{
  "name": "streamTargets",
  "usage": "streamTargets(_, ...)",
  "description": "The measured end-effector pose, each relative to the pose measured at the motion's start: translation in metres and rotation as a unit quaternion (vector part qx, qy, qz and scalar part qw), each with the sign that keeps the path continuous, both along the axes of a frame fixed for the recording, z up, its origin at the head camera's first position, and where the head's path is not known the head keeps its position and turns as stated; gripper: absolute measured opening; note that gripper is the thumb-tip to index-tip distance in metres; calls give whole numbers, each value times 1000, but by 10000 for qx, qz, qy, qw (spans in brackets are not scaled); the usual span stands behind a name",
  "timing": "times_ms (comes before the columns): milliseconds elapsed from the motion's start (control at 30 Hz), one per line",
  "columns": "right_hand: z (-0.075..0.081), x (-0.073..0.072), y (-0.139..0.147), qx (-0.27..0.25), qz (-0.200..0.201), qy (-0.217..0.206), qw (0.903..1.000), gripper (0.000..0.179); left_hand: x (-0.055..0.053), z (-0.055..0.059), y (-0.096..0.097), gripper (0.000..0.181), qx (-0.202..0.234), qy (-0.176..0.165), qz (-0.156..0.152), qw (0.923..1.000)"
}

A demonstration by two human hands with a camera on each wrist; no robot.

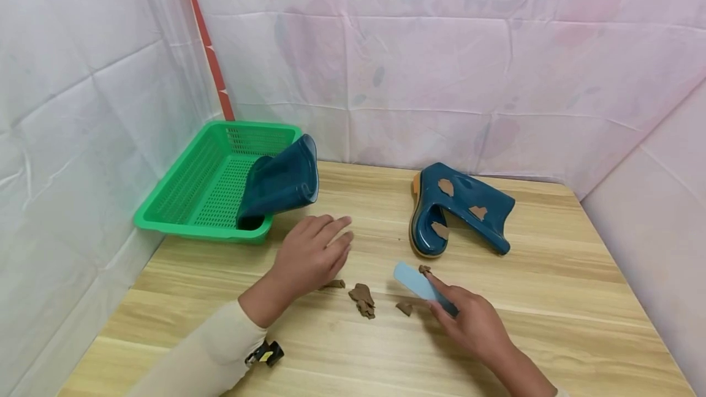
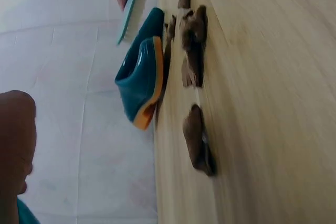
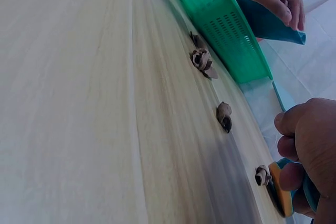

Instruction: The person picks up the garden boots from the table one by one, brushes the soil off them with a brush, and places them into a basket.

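Note:
My right hand [image 1: 474, 323] grips a light blue brush [image 1: 415, 280]; pale bristles show on it in the left wrist view. Beyond it a dark teal rubber boot [image 1: 469, 192] lies on its side, with brown mud-like patches [image 1: 440, 230] stuck to it. Several brown clumps [image 1: 361, 300] are scattered on the table between the hands. Over the table, my left hand [image 1: 313, 255] hovers with loosely bent fingers and nothing in them. Just behind it, a second teal boot [image 1: 281, 179] leans in a green basket [image 1: 204, 231], its shaft sticking out over the rim.
The wood-grain table [image 1: 342, 360] is bounded by white sheets [image 1: 419, 66] at the back and sides. A red strip [image 1: 212, 60] runs down the back left corner behind the basket. A small black device [image 1: 266, 354] sits at my left cuff.

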State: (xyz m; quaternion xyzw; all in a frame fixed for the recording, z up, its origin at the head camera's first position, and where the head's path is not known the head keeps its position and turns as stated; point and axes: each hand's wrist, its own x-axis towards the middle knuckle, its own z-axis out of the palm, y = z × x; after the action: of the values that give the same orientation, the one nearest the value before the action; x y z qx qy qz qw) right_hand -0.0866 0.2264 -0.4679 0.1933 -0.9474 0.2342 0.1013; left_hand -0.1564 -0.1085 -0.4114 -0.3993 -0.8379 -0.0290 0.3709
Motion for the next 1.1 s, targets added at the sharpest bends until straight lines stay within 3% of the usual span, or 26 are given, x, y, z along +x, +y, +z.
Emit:
streamTargets(167, -2, 3, 7, 76, -87, -93, 9999, 56, -5, 10, 31, 33, -750, -740, 221, 9942)
streamTargets(333, -1, 6, 13, 135, -211, -206, 9995, 56, -20, 14, 61, 31, -1182, -1132, 404, 9857)
streamTargets(500, 0, 9, 17, 128, -190, -222, 9995, 55, -34, 12, 82, 31, -1304, -1353, 558, 9806)
streamTargets(767, 1, 12, 22, 238, -279, -445, 9983, 55, -51, 4, 109, 34, -1656, -1298, 559, 9760)
streamTargets(967, 1, 13, 25, 283, -304, -427, 9982, 55, -62, 1, 132, 41, -2116, -1945, 629, 9558)
streamTargets(1100, 0, 14, 27, 279, -289, -358, 9986, 55, -68, 0, 145, 46, -2111, -2386, 703, 9453)
